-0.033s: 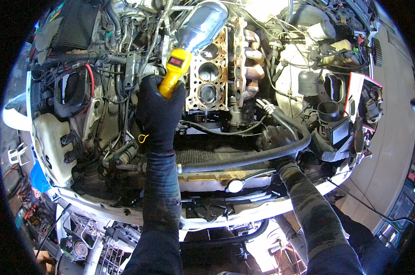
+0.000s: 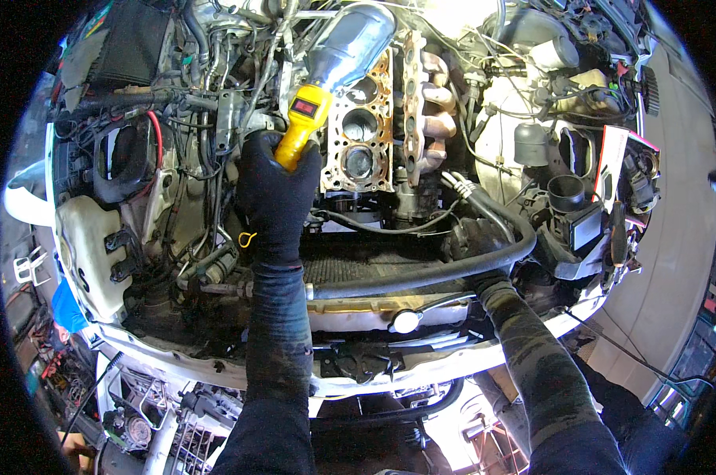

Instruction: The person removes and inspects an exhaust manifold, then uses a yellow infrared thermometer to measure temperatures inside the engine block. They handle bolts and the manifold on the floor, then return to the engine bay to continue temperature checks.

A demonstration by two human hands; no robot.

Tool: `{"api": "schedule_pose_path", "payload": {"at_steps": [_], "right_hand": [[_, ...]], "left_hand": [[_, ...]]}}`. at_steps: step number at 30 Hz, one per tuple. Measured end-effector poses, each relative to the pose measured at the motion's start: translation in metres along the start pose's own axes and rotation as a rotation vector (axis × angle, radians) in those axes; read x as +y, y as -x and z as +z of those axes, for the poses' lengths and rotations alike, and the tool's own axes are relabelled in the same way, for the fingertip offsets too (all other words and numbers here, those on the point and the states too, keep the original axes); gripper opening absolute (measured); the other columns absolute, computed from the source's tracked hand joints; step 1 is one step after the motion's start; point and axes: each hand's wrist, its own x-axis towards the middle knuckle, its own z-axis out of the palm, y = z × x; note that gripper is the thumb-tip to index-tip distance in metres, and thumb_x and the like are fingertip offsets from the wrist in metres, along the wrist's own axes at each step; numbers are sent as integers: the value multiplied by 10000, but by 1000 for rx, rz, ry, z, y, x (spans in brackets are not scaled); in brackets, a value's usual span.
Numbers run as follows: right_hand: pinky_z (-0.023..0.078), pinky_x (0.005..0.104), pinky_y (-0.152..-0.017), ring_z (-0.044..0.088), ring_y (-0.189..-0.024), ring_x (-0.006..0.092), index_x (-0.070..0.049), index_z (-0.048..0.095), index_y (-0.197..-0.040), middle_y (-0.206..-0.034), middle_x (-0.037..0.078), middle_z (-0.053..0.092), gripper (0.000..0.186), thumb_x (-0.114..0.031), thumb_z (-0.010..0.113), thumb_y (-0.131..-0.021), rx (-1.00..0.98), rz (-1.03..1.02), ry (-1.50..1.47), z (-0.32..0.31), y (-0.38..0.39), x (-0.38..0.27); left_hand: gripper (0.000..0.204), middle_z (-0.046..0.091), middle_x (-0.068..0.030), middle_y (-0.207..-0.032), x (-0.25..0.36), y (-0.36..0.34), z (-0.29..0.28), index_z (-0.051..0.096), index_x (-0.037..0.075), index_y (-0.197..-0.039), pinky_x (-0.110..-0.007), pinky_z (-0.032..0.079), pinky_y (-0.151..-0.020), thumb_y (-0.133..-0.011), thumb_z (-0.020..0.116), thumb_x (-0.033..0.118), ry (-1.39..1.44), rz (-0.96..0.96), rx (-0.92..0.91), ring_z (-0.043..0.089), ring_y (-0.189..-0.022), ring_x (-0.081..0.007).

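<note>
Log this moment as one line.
left hand: gripping yellow handheld device | right hand: at black hose bend, grip unclear | engine block: bores exposed | manifold: beside engine block

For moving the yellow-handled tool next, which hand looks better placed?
Probably the left hand: it grips the yellow-handled tool near the engine block. The right hand is lower, partly hidden by the black hose.

From afar I see a car repair workshop: an opened engine (image 2: 359, 143) with bare cylinders (image 2: 360, 163) sits just right of the left hand (image 2: 277, 186), a thick hose (image 2: 421, 280) crosses by the right hand (image 2: 475, 236), and jumbled metal parts (image 2: 140, 430) lie lower left of both
</note>
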Motion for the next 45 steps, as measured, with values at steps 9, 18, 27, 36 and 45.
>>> {"api": "schedule_pose_path", "payload": {"at_steps": [9,18,27,36,45], "right_hand": [[493,496,-957,650,-999,284,-164,636,-1019,-998,69,660,241,-390,612,-937,-19,18,-13,0,-1,-1],[490,496,-972,648,-1021,284,-163,638,-1036,-1022,72,663,248,-391,610,-940,-19,10,-3,2,1,1],[486,496,-982,644,-1037,284,-163,637,-1050,-1040,73,661,255,-392,608,-942,-14,8,0,4,2,2],[483,495,-992,639,-1052,284,-164,636,-1063,-1058,74,658,262,-394,606,-944,-11,16,10,4,1,4],[479,495,-1002,634,-1068,284,-164,635,-1077,-1076,75,656,269,-396,604,-946,-11,17,16,4,2,6]], "left_hand": [[415,676,-124,-923,2,-4,3,615,51,-1032,-404,533,-754,-819,867,303,44,-14,-46,664,-812,-267],[425,685,-134,-942,-2,-4,4,629,39,-1056,-400,535,-764,-820,865,303,62,49,-37,672,-832,-271],[427,676,-145,-920,2,-5,1,628,34,-1024,-411,530,-755,-811,865,318,62,-1,-51,668,-821,-288],[437,696,-147,-893,-1,-5,3,626,64,-1005,-434,551,-703,-769,876,333,40,27,-24,699,-777,-333],[436,699,-145,-877,-2,-6,5,637,65,-993,-433,545,-682,-765,879,348,18,24,-13,700,-766,-330]]}}
